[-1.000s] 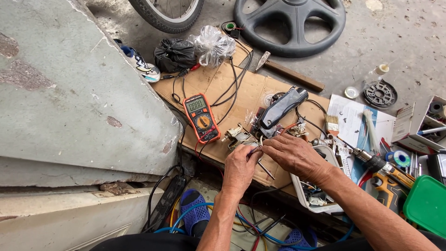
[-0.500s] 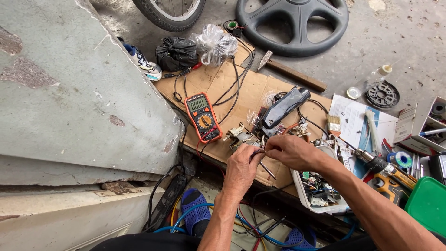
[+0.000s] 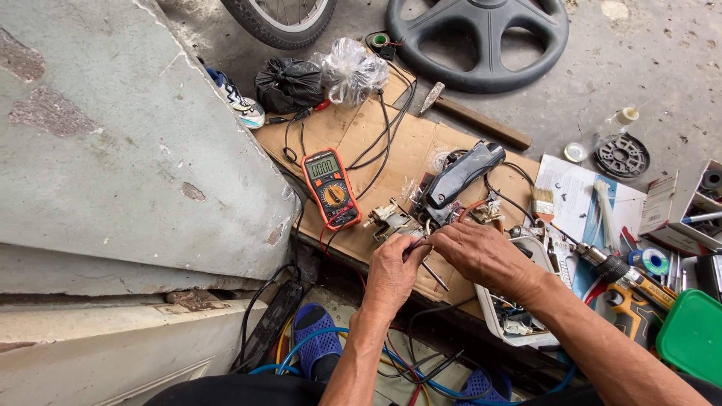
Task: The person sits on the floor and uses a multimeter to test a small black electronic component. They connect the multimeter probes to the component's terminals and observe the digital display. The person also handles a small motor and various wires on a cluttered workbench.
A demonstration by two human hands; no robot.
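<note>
My left hand [image 3: 392,272] and my right hand [image 3: 481,256] meet over a cardboard sheet [image 3: 361,135], fingers pinched together on thin wires and a slim probe-like tool [image 3: 435,275] that pokes out below them. Just beyond my fingers lies a small electrical part with metal tabs [image 3: 391,218] and a grey and black handle-shaped casing [image 3: 462,173]. An orange multimeter [image 3: 329,188] with black leads rests to the left of my hands. What exactly sits between my fingertips is hidden.
A grey slab [image 3: 113,150] fills the left. Behind the cardboard lie a black steering wheel [image 3: 481,37], a tyre [image 3: 282,19], a hammer [image 3: 474,116], and plastic bags [image 3: 350,71]. Right: a white tray of parts [image 3: 519,323], a brush [image 3: 543,203], a drill [image 3: 628,282], a green lid [image 3: 692,334].
My hands stay together at the same spot on the cardboard; the fingers have shifted slightly on the wires. The view has barely moved.
</note>
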